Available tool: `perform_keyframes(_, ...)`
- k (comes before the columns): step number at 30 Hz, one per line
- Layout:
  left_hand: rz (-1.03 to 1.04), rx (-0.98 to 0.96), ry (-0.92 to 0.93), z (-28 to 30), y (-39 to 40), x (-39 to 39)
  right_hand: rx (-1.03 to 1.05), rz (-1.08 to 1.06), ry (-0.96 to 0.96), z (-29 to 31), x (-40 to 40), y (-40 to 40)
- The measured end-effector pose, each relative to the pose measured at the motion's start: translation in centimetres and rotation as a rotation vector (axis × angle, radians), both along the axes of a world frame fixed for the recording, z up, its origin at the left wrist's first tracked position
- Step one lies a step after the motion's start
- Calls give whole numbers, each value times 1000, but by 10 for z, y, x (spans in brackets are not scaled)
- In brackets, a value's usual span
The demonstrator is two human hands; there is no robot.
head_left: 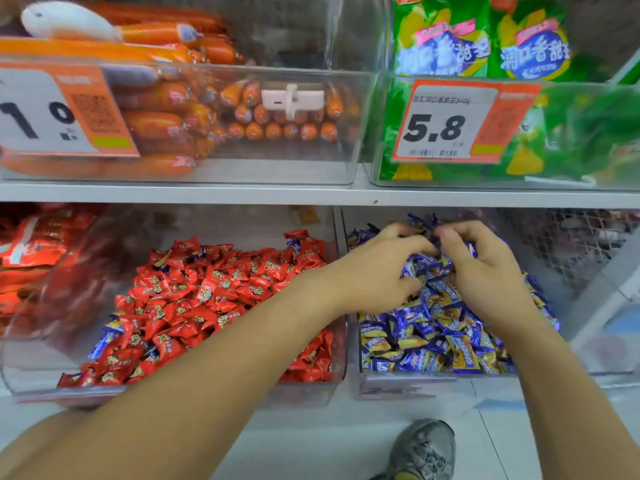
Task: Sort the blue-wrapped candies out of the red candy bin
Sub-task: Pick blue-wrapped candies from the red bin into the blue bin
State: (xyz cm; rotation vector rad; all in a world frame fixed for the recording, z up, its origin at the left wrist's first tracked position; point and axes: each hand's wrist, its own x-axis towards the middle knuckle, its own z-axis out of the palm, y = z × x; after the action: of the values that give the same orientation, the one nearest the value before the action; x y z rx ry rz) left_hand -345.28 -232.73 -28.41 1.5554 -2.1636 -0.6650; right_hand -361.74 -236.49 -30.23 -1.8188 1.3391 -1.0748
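A clear bin (341, 355) on the lower shelf holds a heap of red-wrapped candies (214, 299). A few blue-wrapped candies (105, 337) lie at its front left, and one shows at its back right. To its right, another clear bin (405, 386) is full of blue-wrapped candies (436, 334). Both my hands are over this blue pile. My left hand (377, 271) has its fingers curled into blue wrappers. My right hand (485, 268) is next to it, fingers curled down around blue candies too.
The upper shelf carries a clear bin of orange sausages (180, 112) and a bin of green snack bags (519, 46), each with an orange price tag (460, 123). Red packets (31, 251) fill the lower left. My shoe (426, 452) stands on the pale floor below.
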Motion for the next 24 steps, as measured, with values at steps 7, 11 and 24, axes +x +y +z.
perform_keyframes(7,159,-260,47,-20,39,59,30,101,9,9,13,-3)
perform_keyframes(11,269,-147,-214,-42,61,122,-43,128,84,12,37,14)
perform_keyframes(24,228,104,-317,-66,82,192,-88,575,1253,-3,221,-51)
